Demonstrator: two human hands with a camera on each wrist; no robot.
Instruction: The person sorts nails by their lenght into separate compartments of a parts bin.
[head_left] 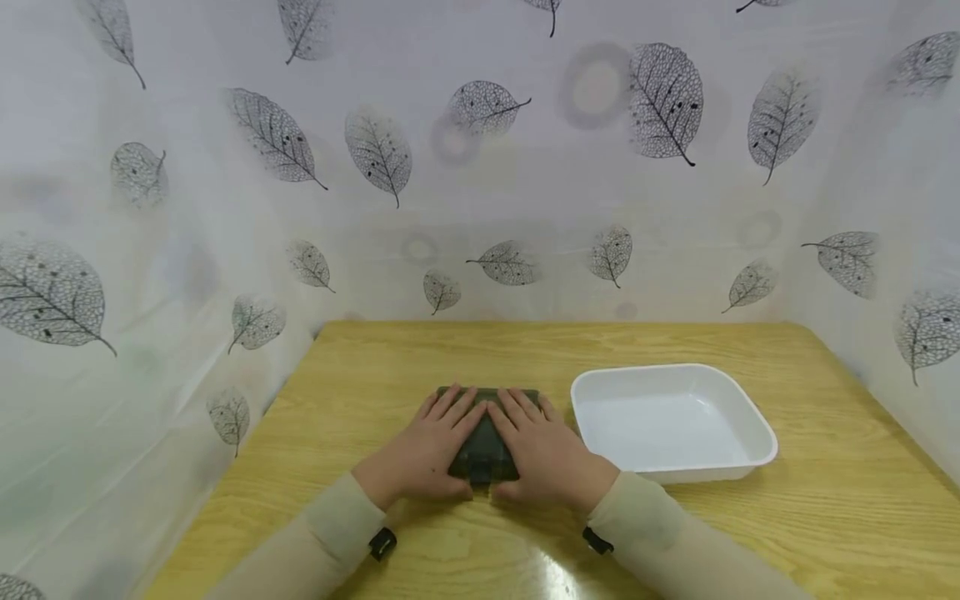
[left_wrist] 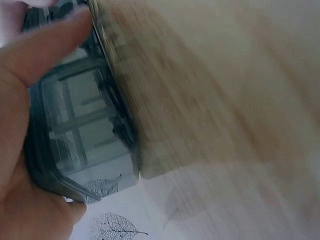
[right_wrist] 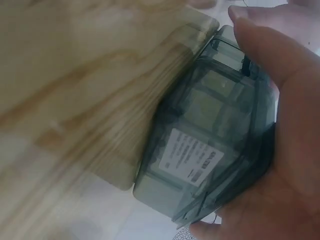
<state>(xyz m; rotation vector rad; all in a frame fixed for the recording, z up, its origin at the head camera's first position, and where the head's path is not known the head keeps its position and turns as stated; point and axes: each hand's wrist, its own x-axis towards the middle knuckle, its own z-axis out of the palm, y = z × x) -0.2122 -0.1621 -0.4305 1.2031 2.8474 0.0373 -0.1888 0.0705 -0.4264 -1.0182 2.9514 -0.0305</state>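
A dark green see-through plastic box [head_left: 483, 442] with inner dividers lies on the table between both hands, its lid down. My left hand [head_left: 427, 450] rests over its left half, fingers straight across the lid and thumb near the front edge. The right hand [head_left: 553, 454] mirrors it on the other half. A latch [head_left: 480, 472] shows at the front between the two thumbs. In the right wrist view a white printed label [right_wrist: 191, 156] sits on the box. The compartments [left_wrist: 82, 117] show through the clear wall in the left wrist view.
To the right of the box stands a white plastic tray [head_left: 667, 425], close to the right hand. The wooden table [head_left: 375, 358] is bordered at the back and sides by a pale curtain [head_left: 525, 192] printed with leaves.
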